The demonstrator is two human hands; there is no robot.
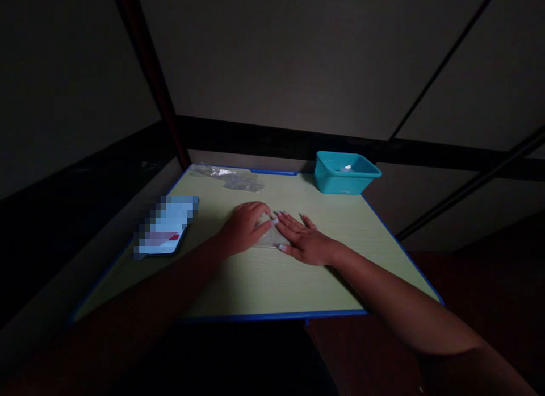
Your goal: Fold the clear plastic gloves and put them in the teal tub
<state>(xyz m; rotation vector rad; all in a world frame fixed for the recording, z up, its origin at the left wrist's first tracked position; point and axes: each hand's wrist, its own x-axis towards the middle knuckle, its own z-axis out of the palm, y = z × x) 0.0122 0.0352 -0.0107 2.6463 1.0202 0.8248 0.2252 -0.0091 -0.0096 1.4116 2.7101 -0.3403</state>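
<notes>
Midway between the bench [276, 288]'s side edges, a clear plastic sheet [268, 240] lies under the left hand [243, 226], fingers curled (can't tell if pinching), and right hand [307, 242], fingers flat, spread.

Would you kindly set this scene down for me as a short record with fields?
Surface: pale table with blue edging
Left hand: fingers bent, over clear plastic; grip unclear
Right hand: spread palm down, fingers at the same plastic
Back left: more crumpled clear plastic
Back right: teal bin, something pale inside
Left side: phone, screen lit, partly pixelated
Lighting: dim
</notes>
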